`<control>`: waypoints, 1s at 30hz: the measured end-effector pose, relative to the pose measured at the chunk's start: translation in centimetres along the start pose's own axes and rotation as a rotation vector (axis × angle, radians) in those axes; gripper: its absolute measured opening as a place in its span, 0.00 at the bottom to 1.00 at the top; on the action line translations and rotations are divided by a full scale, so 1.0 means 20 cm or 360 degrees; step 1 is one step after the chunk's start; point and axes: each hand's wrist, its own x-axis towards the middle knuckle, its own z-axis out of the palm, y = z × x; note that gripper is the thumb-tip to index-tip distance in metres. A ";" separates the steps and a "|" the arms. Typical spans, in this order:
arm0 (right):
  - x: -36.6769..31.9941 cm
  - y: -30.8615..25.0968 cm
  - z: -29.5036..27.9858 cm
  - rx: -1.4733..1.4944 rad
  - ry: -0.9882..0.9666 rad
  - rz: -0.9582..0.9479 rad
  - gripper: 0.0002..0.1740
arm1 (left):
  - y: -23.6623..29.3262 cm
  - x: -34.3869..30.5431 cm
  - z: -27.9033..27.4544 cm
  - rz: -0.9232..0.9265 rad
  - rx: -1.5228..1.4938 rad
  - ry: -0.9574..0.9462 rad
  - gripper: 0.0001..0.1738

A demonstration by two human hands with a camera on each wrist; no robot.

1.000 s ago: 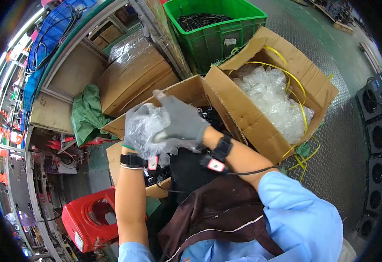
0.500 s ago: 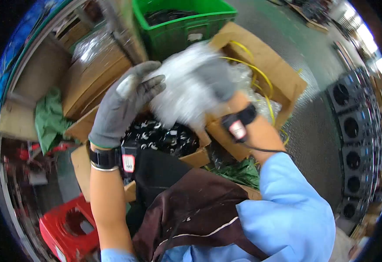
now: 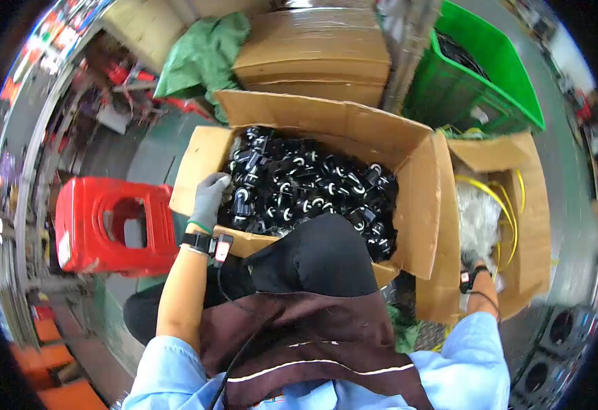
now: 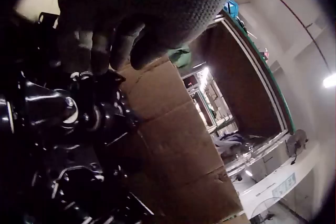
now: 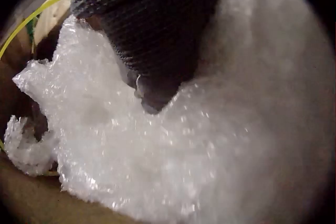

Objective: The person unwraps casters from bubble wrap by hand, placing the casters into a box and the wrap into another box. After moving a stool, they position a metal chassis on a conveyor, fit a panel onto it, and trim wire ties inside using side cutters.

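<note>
My gloved left hand (image 3: 208, 199) rests at the left edge of an open cardboard box (image 3: 353, 113). Its fingers hang bent over the contents in the left wrist view, with nothing seen between them. Shiny black parts with white curved rings (image 3: 312, 181) fill this box. Inside a second cardboard box (image 3: 435, 294), on the right, my gloved right hand (image 5: 157, 29) grips crumpled clear plastic wrap (image 5: 131, 145). Its fingertips sink into the wad and are partly hidden. More wrap (image 3: 476, 215) lies in that box beside the hand.
Yellow strapping (image 3: 514, 232) loops out of the wrap box. A green bin (image 3: 442, 96) with dark cables stands behind it. Taped cartons (image 3: 312, 51) and a green sack (image 3: 206, 58) are at the back. A red plastic stool (image 3: 83, 225) stands left; my knee overlaps the front of the parts box.
My right hand has carried the plastic wrap from over the parts box into the right-hand box. My left hand has parted from it and moved to the parts box's left edge. The head view has turned.
</note>
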 end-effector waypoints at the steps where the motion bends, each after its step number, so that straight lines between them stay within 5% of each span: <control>1: 0.00 0.00 -0.04 -0.0071 -0.0021 -0.0026 0.19 | -0.03 -0.01 0.01 0.0040 0.0030 0.0165 0.10; 4: 0.02 0.05 -0.19 -0.0357 -0.0090 -0.0204 0.19 | -0.12 0.03 -0.01 0.0437 0.0420 0.0233 0.11; 5: 0.02 0.05 -0.32 -0.0404 -0.0136 -0.0245 0.20 | -0.16 0.06 -0.01 0.0367 0.0254 0.0151 0.11; 6: 0.05 0.18 -0.31 0.0628 -0.0058 0.0327 0.34 | -0.08 0.00 0.02 0.0204 0.0176 0.0224 0.11; 8: -0.30 0.02 -0.81 0.0410 0.0276 0.0032 0.37 | -0.20 0.10 -0.04 0.0446 0.0496 0.0389 0.13; 9: -0.56 -0.16 -1.07 0.0208 0.0392 0.0177 0.36 | -0.13 0.05 -0.01 0.0346 0.0584 0.0453 0.14; 11: -0.72 -0.27 -1.27 -0.0003 0.0757 0.0251 0.29 | -0.17 0.10 -0.01 0.0693 0.1053 0.0578 0.15; 13: -0.95 -0.57 -1.57 0.0099 0.0885 0.0334 0.20 | -0.08 0.06 0.06 0.0840 0.1177 0.0375 0.22; 17: -0.92 -1.08 -1.82 -0.0278 0.1188 -0.0324 0.09 | -0.01 0.05 0.10 0.0680 0.1725 0.0081 0.50; 20: -0.70 -1.32 -1.88 -0.0414 0.1144 -0.0665 0.06 | 0.04 0.04 0.10 0.0404 0.1907 -0.0140 0.62; 23: -0.77 -1.77 -1.88 0.0205 0.1043 -0.1529 0.10 | -0.01 0.08 0.10 0.0518 0.1835 -0.0085 0.60; 26: -0.74 -2.37 -1.81 0.0039 0.1000 -0.2309 0.10 | 0.05 0.09 0.19 0.0291 0.1759 -0.0162 0.54; 28: -0.58 -2.79 -1.75 -0.0099 0.1043 -0.2532 0.11 | 0.04 0.04 0.26 0.0349 0.1947 -0.0174 0.47; 30: -0.48 -3.13 -1.68 -0.0301 0.0801 -0.2274 0.22 | 0.00 -0.02 0.29 0.0471 0.2134 -0.0116 0.40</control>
